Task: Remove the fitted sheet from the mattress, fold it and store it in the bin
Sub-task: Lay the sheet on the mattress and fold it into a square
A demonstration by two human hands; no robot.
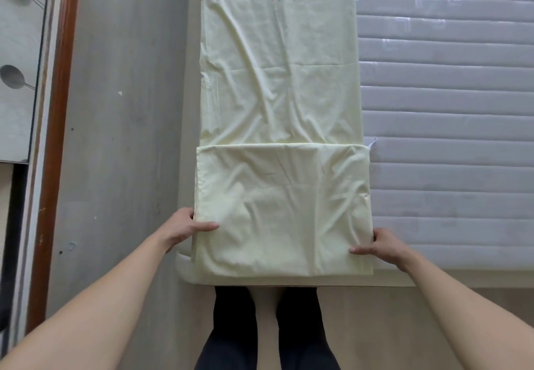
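The sheet (281,126) lies as a long strip on the bare mattress (445,109), its near end doubled over into a thick panel between the hands. The left hand (185,229) pinches the panel's left edge, thumb on top; the right hand (381,246) does the same opposite, likely fingers beneath, though hidden. Gripping both sides keeps the layers aligned for the next fold forward. No bin is visible.

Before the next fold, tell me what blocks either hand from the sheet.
Nothing visible does. The left hand and right hand already grip the side edges of the sheet, which lies on the mattress. No bin is in view.
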